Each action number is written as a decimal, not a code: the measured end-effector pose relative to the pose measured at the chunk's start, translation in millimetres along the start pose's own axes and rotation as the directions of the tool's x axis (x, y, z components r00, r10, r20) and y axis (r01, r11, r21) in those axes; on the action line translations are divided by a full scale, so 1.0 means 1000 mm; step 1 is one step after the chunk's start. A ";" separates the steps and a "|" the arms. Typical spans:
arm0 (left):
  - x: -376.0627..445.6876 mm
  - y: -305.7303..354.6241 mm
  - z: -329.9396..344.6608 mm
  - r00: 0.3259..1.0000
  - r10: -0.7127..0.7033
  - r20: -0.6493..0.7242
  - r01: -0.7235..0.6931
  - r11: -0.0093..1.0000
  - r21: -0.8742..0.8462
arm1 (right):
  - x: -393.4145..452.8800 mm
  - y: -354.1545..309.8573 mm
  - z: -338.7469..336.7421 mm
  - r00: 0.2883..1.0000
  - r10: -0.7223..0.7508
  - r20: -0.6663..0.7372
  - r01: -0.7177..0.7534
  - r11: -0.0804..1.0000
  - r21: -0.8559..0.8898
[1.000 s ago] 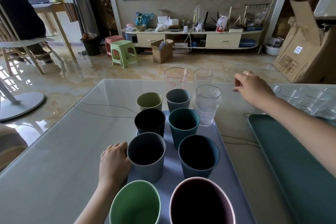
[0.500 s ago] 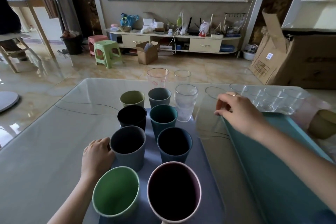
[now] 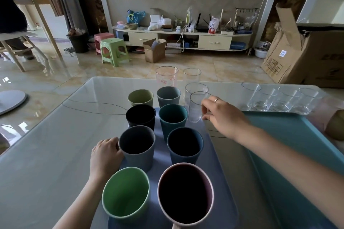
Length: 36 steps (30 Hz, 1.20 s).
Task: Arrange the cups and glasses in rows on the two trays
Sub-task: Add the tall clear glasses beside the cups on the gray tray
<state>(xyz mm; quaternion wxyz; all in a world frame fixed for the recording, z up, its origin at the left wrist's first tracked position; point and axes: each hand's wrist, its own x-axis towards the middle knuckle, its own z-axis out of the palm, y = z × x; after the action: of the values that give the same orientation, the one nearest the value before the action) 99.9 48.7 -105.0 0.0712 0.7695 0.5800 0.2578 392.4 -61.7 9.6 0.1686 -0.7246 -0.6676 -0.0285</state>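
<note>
Clear glass (image 3: 197,107) is pinched in the right hand (image 3: 224,118), thumb and fingers closed on its side, at the far right corner of the lavender tray (image 3: 210,156); left hand (image 3: 105,155) is loosely curled against the grey cup (image 3: 137,147) on that tray, touching its wall; can't tell if it's really gripping; four more glasses (image 3: 279,99) sit in a row beyond the teal tray (image 3: 294,147), on the tabletop.
</note>
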 end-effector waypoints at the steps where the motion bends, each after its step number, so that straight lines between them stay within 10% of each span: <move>1: 0.000 0.000 0.000 1.000 -0.001 0.001 0.001 1.000 -0.001 | 0.000 -0.001 0.000 1.000 0.003 0.010 -0.002 1.000 -0.026; 11: 0.002 -0.004 0.004 1.000 -0.024 0.003 0.024 1.000 -0.014 | -0.003 -0.007 -0.013 0.989 0.052 0.137 -0.018 0.971 -0.240; 18: 0.004 -0.010 0.009 1.000 -0.025 -0.008 0.025 1.000 -0.003 | 0.048 -0.032 -0.035 0.996 -0.071 -0.059 0.050 0.954 -0.296; 25: 0.008 -0.015 0.015 1.000 0.001 -0.014 0.000 1.000 0.025 | 0.169 -0.062 -0.001 0.986 -0.015 0.165 0.096 0.863 -0.496; 36: 0.009 -0.017 0.019 1.000 0.006 -0.001 -0.006 0.999 0.046 | 0.204 -0.063 0.036 0.981 0.130 0.143 -0.078 0.942 -0.326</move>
<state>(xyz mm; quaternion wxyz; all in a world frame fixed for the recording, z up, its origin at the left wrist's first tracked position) 96.1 66.2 -125.2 0.0522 0.7724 0.5836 0.2450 346.2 147.5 43.4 -0.0041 -0.7766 -0.6263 -0.0679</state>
